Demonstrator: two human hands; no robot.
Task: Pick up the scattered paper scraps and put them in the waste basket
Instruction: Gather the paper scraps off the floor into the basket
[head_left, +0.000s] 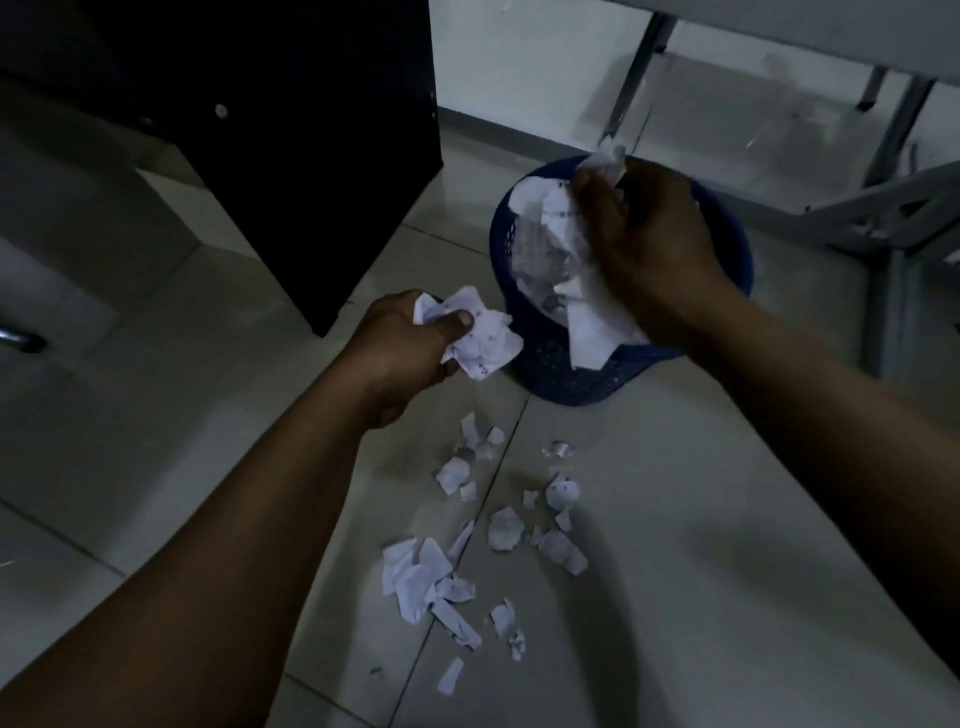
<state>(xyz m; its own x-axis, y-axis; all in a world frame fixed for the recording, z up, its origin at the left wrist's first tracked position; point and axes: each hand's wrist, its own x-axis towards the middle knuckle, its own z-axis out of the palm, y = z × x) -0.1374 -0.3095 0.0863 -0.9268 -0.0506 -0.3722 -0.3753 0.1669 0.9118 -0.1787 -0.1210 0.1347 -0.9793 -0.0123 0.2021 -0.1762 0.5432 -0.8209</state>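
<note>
At far left, a curved metal piece (18, 339) is seen at the frame edge, above pale floor tiles (171, 395). A dark cabinet (291, 130) is set upright on the floor at upper left, its lower corner near the left hand. The left hand (402, 351) is held above the tiles just left of the basket, with the fingers and thumb curled shut around a crumpled wad of paper (480, 338); printed marks are faintly visible on the wad, which projects to the right of the thumb. Below the hands, loose paper scraps (467, 561) are scattered across the tiles on either side of a grout line, from just below the basket down towards the bottom of the view; the largest pieces are grouped at lower centre. A blue perforated waste basket (561, 364) is stood on the floor right of centre, and white paper is already seen inside it. The right hand (649, 244) is held over the basket's opening, closed on a bundle of torn paper (582, 312); one end of the bundle projects above the knuckles and the rest hangs down across the basket's rim. At upper right, grey metal table legs (893, 135) and a pale tabletop edge (831, 36) are shown.
</note>
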